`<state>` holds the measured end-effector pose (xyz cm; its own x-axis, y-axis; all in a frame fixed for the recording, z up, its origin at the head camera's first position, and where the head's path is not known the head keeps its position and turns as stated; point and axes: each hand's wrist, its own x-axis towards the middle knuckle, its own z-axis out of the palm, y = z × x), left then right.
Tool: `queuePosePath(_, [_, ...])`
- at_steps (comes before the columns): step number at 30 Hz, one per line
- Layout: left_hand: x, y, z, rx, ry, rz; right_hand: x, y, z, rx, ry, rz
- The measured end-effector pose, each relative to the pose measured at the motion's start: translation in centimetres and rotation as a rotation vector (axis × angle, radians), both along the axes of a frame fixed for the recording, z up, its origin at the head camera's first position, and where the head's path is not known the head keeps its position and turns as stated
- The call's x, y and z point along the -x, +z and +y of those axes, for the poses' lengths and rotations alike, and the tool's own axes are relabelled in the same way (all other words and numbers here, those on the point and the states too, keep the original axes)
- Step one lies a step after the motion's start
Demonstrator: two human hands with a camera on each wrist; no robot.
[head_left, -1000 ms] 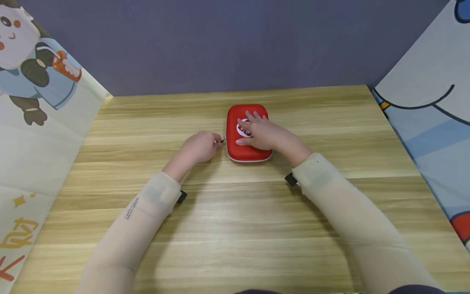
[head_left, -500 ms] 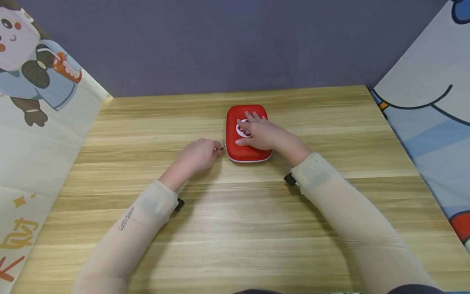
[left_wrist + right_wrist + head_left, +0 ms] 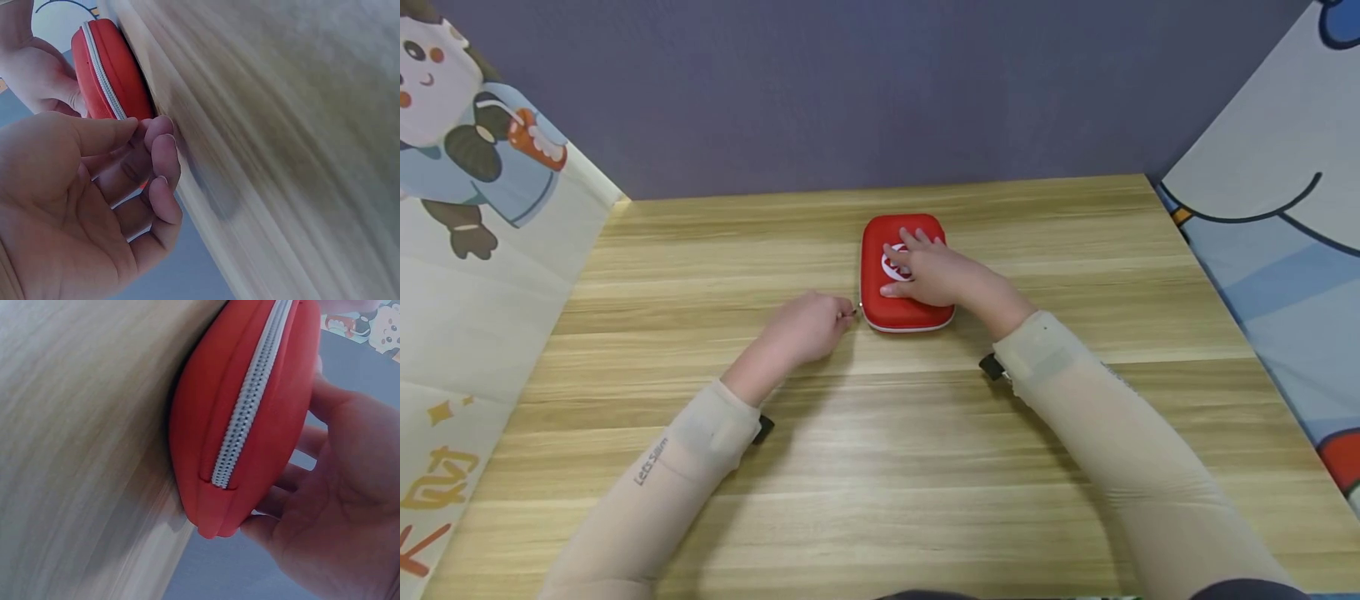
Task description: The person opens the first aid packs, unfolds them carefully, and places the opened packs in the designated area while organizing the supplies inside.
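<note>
A red hard-shell zip case [image 3: 901, 315] with a white round emblem lies flat on the table. My right hand [image 3: 932, 275] rests on its lid, fingers spread; the right wrist view shows the palm [image 3: 356, 487] beside the case. At the case's left side, close to the near corner, my left hand [image 3: 811, 327] pinches the small zipper pull between thumb and index finger. The fingertips largely hide the pull. In the left wrist view the pale zipper [image 3: 103, 72] runs up to that pinch, and the other fingers are curled. Zipper teeth [image 3: 247, 400] along the visible side are meshed.
The wood-grain table [image 3: 880, 467] extends around the case. A dark blue-grey panel [image 3: 880, 92] rises behind it, with cartoon-printed walls on the left [image 3: 490, 292] and right [image 3: 1262, 183]. Both forearms wear light sleeves with wrist cameras.
My left hand has slid along the left side of the case toward the near corner, drawing the zipper pull with it. The right hand and the case have stayed in place.
</note>
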<state>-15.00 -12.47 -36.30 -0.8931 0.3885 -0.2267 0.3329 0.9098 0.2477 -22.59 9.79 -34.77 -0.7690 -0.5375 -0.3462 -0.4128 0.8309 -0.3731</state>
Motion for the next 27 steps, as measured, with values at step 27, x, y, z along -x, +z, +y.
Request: queuePosePath(27, [-2.0,-0.1,0.5,-0.060,-0.069,0.070,0.0,-0.1,-0.1,-0.017,0.002,0.002])
